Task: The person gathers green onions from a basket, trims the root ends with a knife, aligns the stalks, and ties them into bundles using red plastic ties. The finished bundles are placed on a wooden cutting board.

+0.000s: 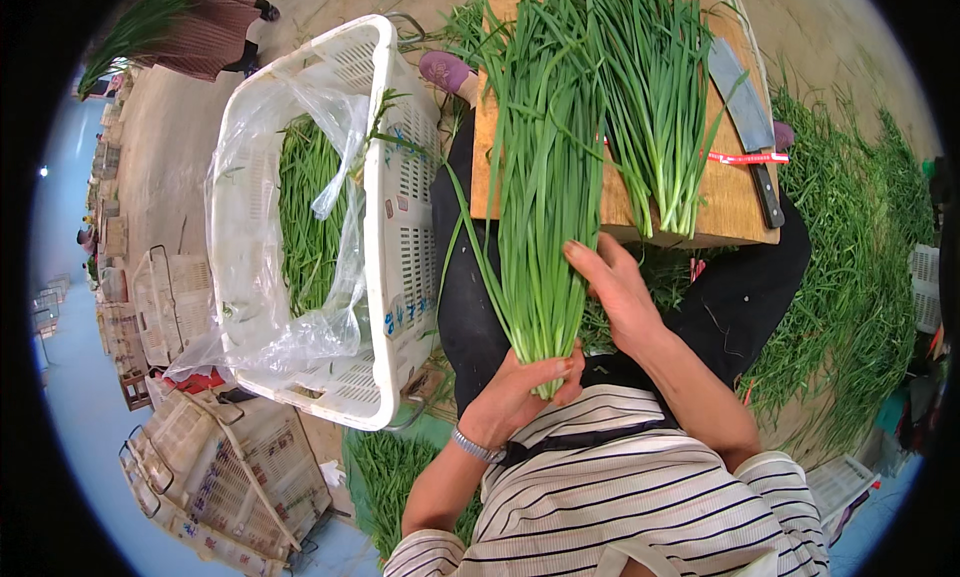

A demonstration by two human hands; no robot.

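Note:
My left hand (517, 389) grips the pale stem ends of a bunch of garlic chives (547, 224) close to my body. The bunch's green leaves stretch away over a wooden board (739, 209) across my lap. Beside the bunch's right edge is my right hand (615, 284), thumb at the stems and fingers apart. A second bunch of chives (664, 127) lies on the board with its stem ends at the near edge. To its right rests a cleaver (742, 97) with a black handle. A red and white printed tape (746, 158) crosses near that handle.
At my left stands a white plastic crate (382, 202), lined with clear plastic (330, 329) and holding chives (307, 224). Loose greens (840, 262) cover the floor at right; more lie at lower left (397, 464). Other crates (232, 479) stand at left. A person (195, 29) with greens is at upper left.

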